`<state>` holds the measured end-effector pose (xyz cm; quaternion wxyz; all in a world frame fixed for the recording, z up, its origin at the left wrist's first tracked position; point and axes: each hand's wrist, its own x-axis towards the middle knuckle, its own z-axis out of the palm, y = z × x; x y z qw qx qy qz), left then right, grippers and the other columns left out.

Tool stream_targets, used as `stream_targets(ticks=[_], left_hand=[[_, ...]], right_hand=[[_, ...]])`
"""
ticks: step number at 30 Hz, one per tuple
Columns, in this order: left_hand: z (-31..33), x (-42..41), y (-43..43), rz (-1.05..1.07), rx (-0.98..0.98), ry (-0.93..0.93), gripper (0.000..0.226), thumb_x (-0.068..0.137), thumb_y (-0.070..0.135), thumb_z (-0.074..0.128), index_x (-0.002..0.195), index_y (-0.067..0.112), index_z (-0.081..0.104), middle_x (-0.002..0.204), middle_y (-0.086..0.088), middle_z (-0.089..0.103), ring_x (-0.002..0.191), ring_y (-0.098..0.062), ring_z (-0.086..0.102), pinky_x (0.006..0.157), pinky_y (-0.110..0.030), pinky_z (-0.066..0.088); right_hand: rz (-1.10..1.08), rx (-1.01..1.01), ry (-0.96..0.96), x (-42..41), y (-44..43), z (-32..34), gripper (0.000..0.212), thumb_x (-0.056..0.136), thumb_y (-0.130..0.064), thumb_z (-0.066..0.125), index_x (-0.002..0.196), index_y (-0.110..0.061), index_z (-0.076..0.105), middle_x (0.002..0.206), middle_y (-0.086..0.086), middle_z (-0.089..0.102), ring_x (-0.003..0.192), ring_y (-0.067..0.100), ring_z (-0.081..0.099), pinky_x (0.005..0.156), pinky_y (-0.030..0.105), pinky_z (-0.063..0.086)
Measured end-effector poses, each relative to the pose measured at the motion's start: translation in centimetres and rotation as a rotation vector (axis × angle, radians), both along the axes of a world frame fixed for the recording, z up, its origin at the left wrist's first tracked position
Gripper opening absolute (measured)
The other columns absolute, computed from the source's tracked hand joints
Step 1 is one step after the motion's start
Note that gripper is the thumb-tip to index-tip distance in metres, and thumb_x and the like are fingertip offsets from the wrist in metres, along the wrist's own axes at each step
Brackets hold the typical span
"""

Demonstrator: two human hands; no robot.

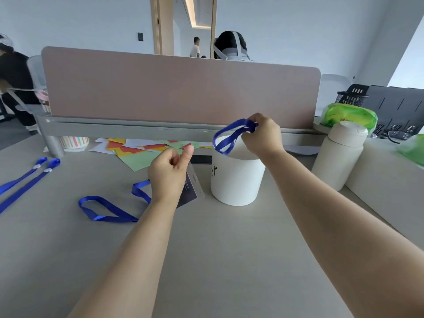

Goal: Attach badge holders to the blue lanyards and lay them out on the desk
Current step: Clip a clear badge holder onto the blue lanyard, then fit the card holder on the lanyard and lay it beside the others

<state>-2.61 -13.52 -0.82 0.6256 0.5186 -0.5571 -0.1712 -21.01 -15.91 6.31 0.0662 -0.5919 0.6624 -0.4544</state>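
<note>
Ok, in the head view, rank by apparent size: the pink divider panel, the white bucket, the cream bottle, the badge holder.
1. Pink divider panel, by far the largest.
2. White bucket.
3. Cream bottle, close to the bucket; unsure.
4. Badge holder, smallest, partly hidden by the left hand.

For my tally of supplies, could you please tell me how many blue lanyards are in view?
4: two lanyards laid side by side at the desk's far left, one looped lanyard beside the left hand, one lanyard in the right hand's grip above the white container. More may be hidden inside.

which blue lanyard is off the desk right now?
The looped lanyard pinched in the right hand, above the white canister. The others lie on the desk.
</note>
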Motion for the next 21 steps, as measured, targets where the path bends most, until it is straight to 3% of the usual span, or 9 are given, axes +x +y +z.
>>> stream_targets(ticks=[2,5,8,11,13,17,21], left_hand=[[-0.1,-0.1,0.0,0.0,0.004,0.042,0.055,0.086,0.044,0.055,0.057,-0.001,0.041,0.053,-0.005,0.038,0.052,-0.014,0.031,0.047,-0.019,0.025],[0.0,-0.4,0.2,-0.003,0.051,0.077,0.048,0.088,0.044,0.052,0.051,0.014,0.045,0.049,0.003,0.045,0.048,-0.01,0.041,0.046,-0.013,0.029],[0.2,-0.8,0.4,-0.029,0.102,0.082,0.039,0.093,0.041,0.046,0.066,0.017,0.062,0.054,0.009,0.05,0.051,-0.009,0.044,0.045,-0.01,0.032],[-0.1,-1.0,0.4,-0.076,0.073,0.081,0.031,0.095,0.033,0.044,0.078,0.019,0.066,0.07,0.007,0.059,0.058,-0.007,0.047,0.044,-0.007,0.032],[-0.2,-1.0,0.3,-0.099,0.064,0.106,0.028,0.096,0.029,0.044,0.081,0.019,0.065,0.08,0.003,0.063,0.065,-0.006,0.052,0.047,-0.006,0.034],[0.0,-1.0,0.5,-0.125,0.054,0.11,0.026,0.095,0.021,0.045,0.085,0.013,0.067,0.08,0.005,0.062,0.066,-0.001,0.052,0.051,-0.005,0.035],[0.2,0.0,1.3,-0.186,0.112,0.034,0.022,0.095,0.02,0.046,0.087,0.015,0.066,0.084,0.009,0.062,0.074,0.0,0.054,0.06,-0.012,0.037]], right_hand=[[0.018,0.064,0.07,0.0,0.0,-0.7,0.032,0.074,-0.003,0.047,0.101,-0.013,0.062,0.102,0.013,0.063,0.081,0.024,0.049,0.066,0.025,0.036],[0.034,0.14,0.138,0.3,0.1,-1.5,0.029,0.076,-0.009,0.048,0.097,-0.017,0.065,0.101,0.007,0.062,0.08,0.026,0.052,0.065,0.027,0.039],[0.028,0.288,0.248,0.7,-0.2,-1.8,0.019,0.079,-0.019,0.044,0.074,-0.019,0.062,0.087,0.004,0.062,0.077,0.029,0.052,0.07,0.029,0.039],[0.042,0.362,0.243,0.9,-0.2,-2.0,0.024,0.083,-0.022,0.045,0.091,-0.016,0.067,0.096,0.007,0.068,0.089,0.031,0.06,0.082,0.036,0.044],[0.023,0.274,0.23,0.8,0.2,-2.3,0.027,0.084,-0.017,0.043,0.095,-0.015,0.068,0.099,0.01,0.069,0.089,0.034,0.061,0.082,0.036,0.046],[-0.014,0.034,0.25,0.6,1.4,-2.7,0.031,0.085,-0.01,0.042,0.098,-0.02,0.068,0.092,0.005,0.067,0.092,0.03,0.059,0.086,0.037,0.046],[0.088,-0.146,0.126,1.1,2.3,-2.3,0.026,0.085,-0.01,0.046,0.091,-0.021,0.069,0.091,-0.004,0.07,0.068,0.019,0.055,0.067,0.029,0.047]])
